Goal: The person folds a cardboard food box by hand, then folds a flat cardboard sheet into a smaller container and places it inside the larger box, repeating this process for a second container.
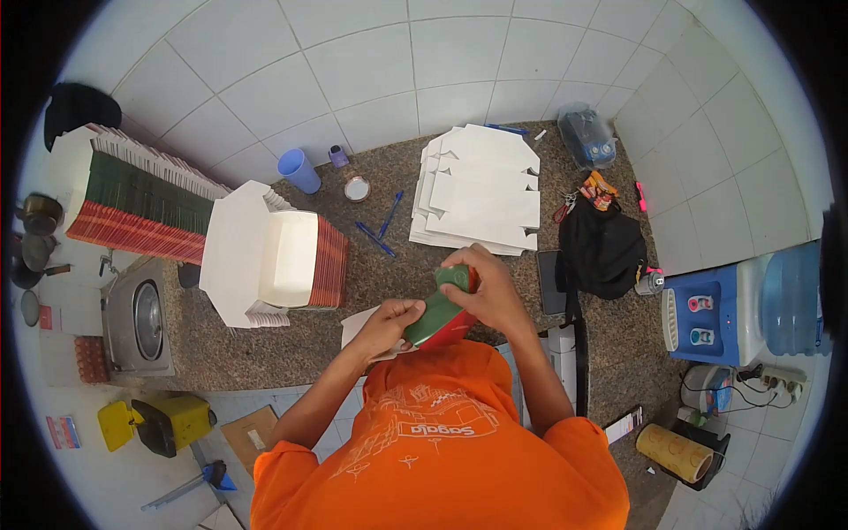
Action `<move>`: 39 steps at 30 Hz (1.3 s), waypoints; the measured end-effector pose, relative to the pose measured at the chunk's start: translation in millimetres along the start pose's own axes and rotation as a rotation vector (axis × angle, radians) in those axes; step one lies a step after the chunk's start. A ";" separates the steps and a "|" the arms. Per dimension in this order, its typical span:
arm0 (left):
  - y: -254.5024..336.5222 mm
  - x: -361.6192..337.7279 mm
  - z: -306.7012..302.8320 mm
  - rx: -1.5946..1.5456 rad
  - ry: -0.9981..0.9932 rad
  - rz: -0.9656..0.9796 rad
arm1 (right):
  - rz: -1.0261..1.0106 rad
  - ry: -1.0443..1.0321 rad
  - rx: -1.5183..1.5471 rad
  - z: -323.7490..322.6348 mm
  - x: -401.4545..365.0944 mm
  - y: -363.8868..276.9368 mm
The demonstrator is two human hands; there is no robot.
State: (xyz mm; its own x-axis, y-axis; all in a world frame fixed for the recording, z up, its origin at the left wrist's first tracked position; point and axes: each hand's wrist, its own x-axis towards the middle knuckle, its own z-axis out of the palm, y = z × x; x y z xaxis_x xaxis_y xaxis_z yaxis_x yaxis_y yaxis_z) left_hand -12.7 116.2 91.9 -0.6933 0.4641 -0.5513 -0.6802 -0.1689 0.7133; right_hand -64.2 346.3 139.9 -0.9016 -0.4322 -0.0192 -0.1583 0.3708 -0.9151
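Close to my body, at the front edge of the counter, both hands are closed on a green and red cardboard food tray (433, 318). My left hand (389, 329) grips its left end, thumb on top. At the upper right end, my right hand (486, 290) pinches a folded corner, with the thumb against the green side. A white cardboard part (355, 327) shows beside and beneath my left hand. Just beyond my hands lies a pile of flat white cardboard blanks (481, 190). To the left, nested folded trays (291, 256) lie on their side, cream inside and red outside.
A long row of green and red cartons (146, 199) extends left near the sink (137, 322). Blue pens (378, 237), a blue cup (299, 170) and a round lid (357, 189) lie behind. On the right are a black bag (602, 238) and a water dispenser (715, 314).
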 end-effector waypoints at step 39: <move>8.3 39.8 43.5 0.053 0.164 0.694 | -0.382 0.703 -0.070 45.7 13.9 17.8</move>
State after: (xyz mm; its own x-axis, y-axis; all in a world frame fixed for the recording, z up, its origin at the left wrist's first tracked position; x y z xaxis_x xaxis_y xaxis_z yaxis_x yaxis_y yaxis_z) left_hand -35.6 171.0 94.7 -0.9917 0.1271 -0.0176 -0.0593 -0.3330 0.9411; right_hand -61.1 309.3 104.9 -0.8186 0.0708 0.5700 -0.5112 0.3626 -0.7792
